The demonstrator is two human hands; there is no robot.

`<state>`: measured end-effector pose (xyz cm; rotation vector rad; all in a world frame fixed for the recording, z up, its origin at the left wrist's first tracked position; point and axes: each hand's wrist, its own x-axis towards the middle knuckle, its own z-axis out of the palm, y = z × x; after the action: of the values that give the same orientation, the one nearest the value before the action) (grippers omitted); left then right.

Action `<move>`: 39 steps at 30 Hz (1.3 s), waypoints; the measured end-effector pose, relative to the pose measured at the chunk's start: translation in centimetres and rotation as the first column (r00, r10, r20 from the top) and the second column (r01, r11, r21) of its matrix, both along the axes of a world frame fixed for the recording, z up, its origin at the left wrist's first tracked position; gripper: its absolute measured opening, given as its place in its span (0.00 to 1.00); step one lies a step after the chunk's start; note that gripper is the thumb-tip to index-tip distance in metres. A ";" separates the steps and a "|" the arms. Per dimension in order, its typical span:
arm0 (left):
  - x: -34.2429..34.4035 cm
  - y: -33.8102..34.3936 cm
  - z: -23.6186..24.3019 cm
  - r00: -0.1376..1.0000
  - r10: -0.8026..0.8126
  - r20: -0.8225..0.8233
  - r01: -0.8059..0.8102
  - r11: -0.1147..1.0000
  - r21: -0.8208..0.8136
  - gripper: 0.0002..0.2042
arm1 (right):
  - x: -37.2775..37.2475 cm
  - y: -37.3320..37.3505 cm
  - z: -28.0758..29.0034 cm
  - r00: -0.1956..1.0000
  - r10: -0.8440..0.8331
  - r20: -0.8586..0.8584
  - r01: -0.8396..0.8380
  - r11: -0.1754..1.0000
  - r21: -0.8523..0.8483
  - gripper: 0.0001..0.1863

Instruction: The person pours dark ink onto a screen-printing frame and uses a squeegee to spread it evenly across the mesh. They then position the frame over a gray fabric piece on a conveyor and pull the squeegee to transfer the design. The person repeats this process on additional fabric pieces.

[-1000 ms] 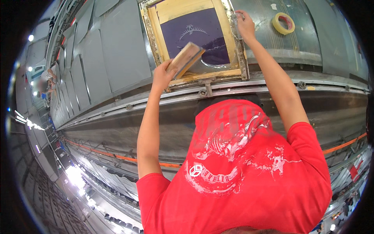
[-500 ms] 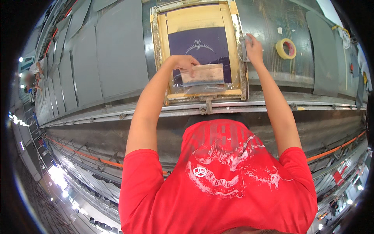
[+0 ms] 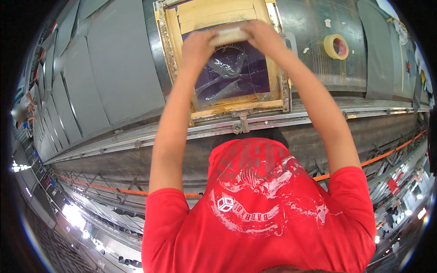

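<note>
Squeegee (image 3: 227, 36), blurred, is held across the dark purple panel (image 3: 260, 73), toward the far edge of the frame (image 3: 286, 88), the left hand (image 3: 196, 48) pinching one end and the right hand (image 3: 264, 36) the other. From where I stand, the work looks under way: clear wet paste (image 3: 227, 67) lies unevenly across the panel's middle and toward its near edge, so I'd judge spreading remains. Whether any pass is complete, I cannot tell. The frame sits along the near edge of the counter (image 3: 312, 68), squeegee not yet set down.
</note>
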<state>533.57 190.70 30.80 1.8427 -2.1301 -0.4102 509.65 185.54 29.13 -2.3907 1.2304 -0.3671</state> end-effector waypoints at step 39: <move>3.0 -4.9 0.0 0.987 -0.056 -0.149 0.078 0.986 0.145 0.20 | -0.5 -2.7 2.0 0.985 -0.116 0.126 0.111 0.993 0.050 0.20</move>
<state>536.57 185.85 30.81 1.7621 -2.1182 -0.7165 509.12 182.80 31.13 -2.2299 1.3051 -0.5164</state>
